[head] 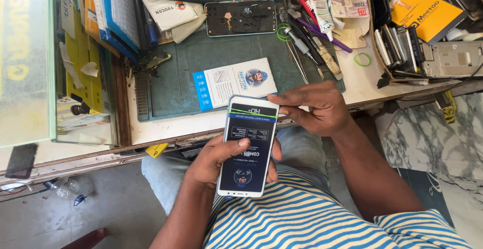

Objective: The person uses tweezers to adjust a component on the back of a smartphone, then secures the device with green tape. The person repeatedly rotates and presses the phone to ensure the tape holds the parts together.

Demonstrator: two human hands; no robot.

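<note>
My left hand (214, 161) grips a white-edged phone (248, 148) from below, thumb across its screen, which carries a dark printed film. My right hand (316, 107) pinches the phone's top right corner with thumb and fingers. The phone is held over my lap, just off the front edge of the workbench (166, 128).
On the green work mat (176, 78) lie a white-and-blue screen-protector packet (234, 82) and an opened phone back (240, 17). Screwdrivers and tweezers (307, 48) lie at the mat's right. Stacked phone parts (397, 48) and an orange box (427, 10) sit far right; a glass case (27, 63) stands left.
</note>
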